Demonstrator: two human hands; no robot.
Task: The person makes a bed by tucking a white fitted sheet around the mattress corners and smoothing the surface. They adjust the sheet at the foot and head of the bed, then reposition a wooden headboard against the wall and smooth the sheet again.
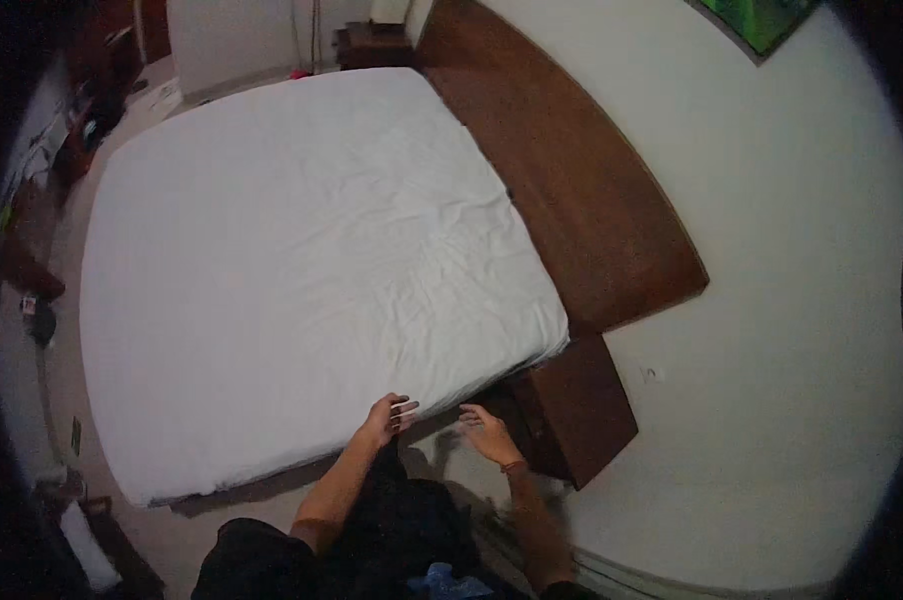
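A mattress under a white fitted sheet [271,247] fills the middle of the head view, creased towards the wooden headboard [571,180]. At the sheet's near edge is my left hand [393,417], fingers apart and holding nothing; whether it touches the sheet I cannot tell. My right hand [487,433], a thin band at its wrist, is a little to the right, over the floor beside the bed. Its fingers are spread and a little bent, with nothing between them. The two hands are apart.
A brown wooden nightstand [583,412] stands against the wall by the near corner of the headboard. Another nightstand [376,46] is at the far corner. A framed green picture [763,22] hangs on the wall. Dark furniture lines the far left.
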